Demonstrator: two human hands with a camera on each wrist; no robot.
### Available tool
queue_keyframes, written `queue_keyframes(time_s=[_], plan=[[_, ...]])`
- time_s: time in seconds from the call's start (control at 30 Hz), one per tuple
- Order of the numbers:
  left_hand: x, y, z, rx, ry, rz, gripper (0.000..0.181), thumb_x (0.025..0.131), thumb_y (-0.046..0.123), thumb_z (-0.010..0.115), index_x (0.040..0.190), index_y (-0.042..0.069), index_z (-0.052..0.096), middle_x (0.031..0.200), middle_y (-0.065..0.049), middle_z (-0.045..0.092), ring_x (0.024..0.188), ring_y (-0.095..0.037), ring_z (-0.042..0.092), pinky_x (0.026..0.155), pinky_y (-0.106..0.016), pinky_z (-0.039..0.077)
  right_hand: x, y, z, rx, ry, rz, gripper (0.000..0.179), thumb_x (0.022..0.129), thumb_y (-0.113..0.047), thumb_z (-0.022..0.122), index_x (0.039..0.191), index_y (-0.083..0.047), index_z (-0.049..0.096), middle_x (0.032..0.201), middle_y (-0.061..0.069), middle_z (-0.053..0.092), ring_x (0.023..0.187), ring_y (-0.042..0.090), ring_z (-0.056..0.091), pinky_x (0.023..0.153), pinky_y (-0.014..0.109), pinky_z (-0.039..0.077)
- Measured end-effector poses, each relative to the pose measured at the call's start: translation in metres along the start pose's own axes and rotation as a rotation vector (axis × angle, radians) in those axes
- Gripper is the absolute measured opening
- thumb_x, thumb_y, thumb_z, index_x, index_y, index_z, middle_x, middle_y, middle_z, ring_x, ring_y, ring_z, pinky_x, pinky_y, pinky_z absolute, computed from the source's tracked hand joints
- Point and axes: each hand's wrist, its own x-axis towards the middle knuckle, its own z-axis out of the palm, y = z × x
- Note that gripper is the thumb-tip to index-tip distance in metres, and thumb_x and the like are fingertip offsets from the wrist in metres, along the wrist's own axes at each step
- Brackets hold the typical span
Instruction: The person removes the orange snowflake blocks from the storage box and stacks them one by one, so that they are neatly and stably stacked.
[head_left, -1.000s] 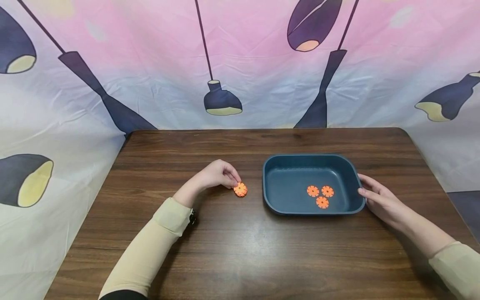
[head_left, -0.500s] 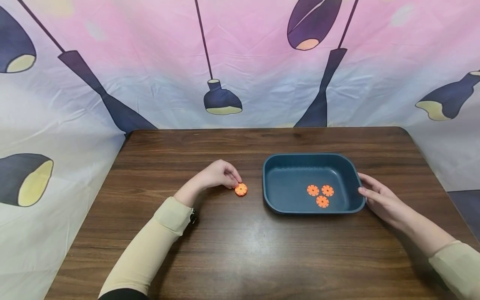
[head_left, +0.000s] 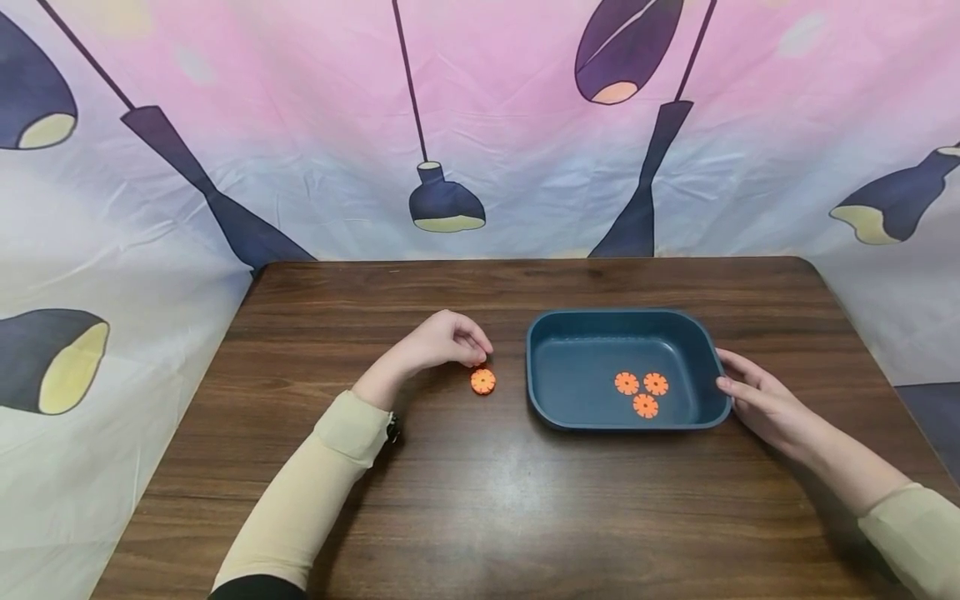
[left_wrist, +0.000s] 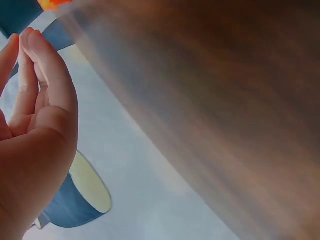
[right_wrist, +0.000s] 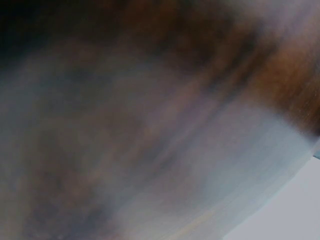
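In the head view my left hand (head_left: 448, 340) is just left of the blue baking dish, fingertips drawn together. A sliver of orange shows at those fingertips, the edge of a notched disc they pinch, mostly hidden. Right below them an orange notched plastic disc (head_left: 483, 382) lies on the table. The left wrist view catches my left fingers (left_wrist: 52, 75) bent toward the thumb, with orange at the top edge. My right hand (head_left: 772, 408) holds the right end of the baking dish (head_left: 577, 426), thumb at the rim. Three orange notched discs (head_left: 645, 406) lie flat inside it.
The dark wood table (head_left: 525, 517) reaches back to a patterned cloth backdrop (head_left: 315, 150) with printed lamps. Blurred surfaces fill the right wrist view, where neither hand nor dish can be made out.
My left hand has risen slightly and moved away from the disc on the table, with a sliver of orange at its fingertips. My right hand and the baking dish have stayed put.
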Motion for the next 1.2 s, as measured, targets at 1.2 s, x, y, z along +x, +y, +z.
queue_keyframes(time_s=[1.2], plan=[[0.081, 0.083, 0.072, 0.058, -0.181, 0.197, 0.017, 0.096, -0.001, 0.073, 0.111, -0.008, 0.077, 0.105, -0.022, 0.079, 0.089, -0.022, 0.077, 0.079, -0.022, 0.062, 0.000, -0.002, 0.001, -0.043, 0.012, 0.030, 0.036, 0.114, -0.015, 0.044, 0.144, -0.035, 0.047, 0.137, -0.024, 0.060, 0.125, -0.011, 0.055, 0.094, 0.007, 0.043]])
